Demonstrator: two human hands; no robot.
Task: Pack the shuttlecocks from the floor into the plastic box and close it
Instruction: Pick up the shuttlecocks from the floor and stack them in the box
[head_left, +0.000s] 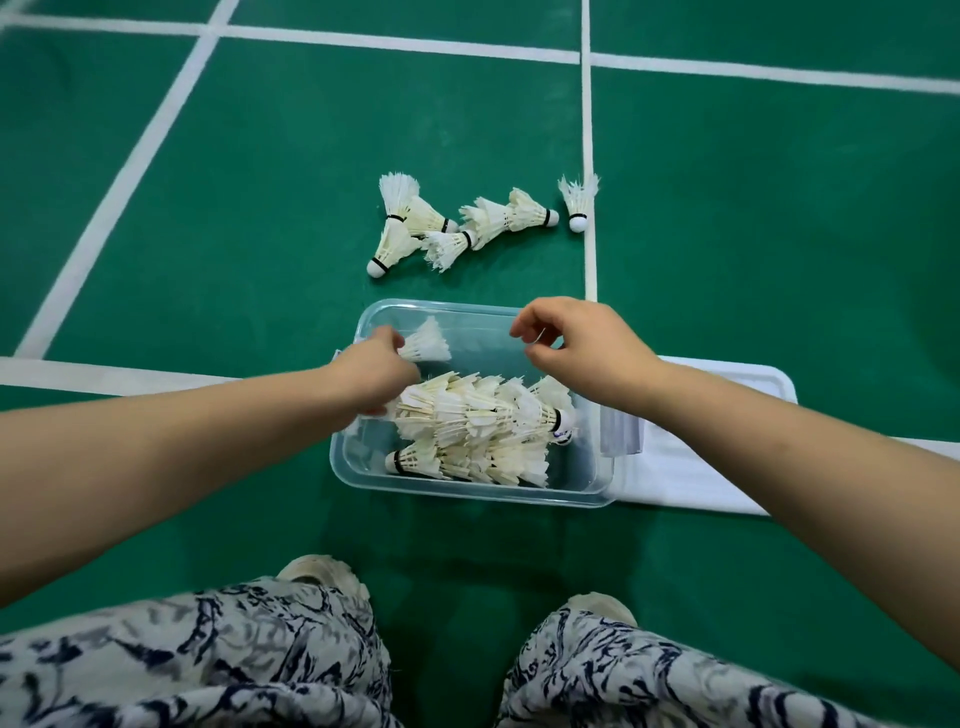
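So, both hands are held out over the plastic box (470, 496). A single white shuttlecock (427, 343) is gripped by the left hand (376, 371) at its cork end, feathers fanning out to the right, just above the far-left part of the box. The right hand (574, 345) is hung over the far-right rim with the fingers loosely curled and thumb and forefinger close together, and nothing is seen held in it.

The box itself is clear and set on the green court floor (260, 182), right in front of the knees. A pile of shuttlecocks (483, 428) is already laid inside it, stacked on their sides along the near half, with a black-banded cork seen at the near-left and another at the right end. The far half of the box is mostly bare.

Just beside the box on the right, a white lid (706, 457) is laid flat on the floor, touching or nearly touching the box wall.

Further out, a loose cluster of shuttlecocks (457, 223) is scattered on the floor beyond the box, and one lone shuttlecock (577, 200) is stood on its cork next to a white court line (588, 156).

At the bottom, patterned trousers (208, 665) and pale shoes (322, 571) are seen.
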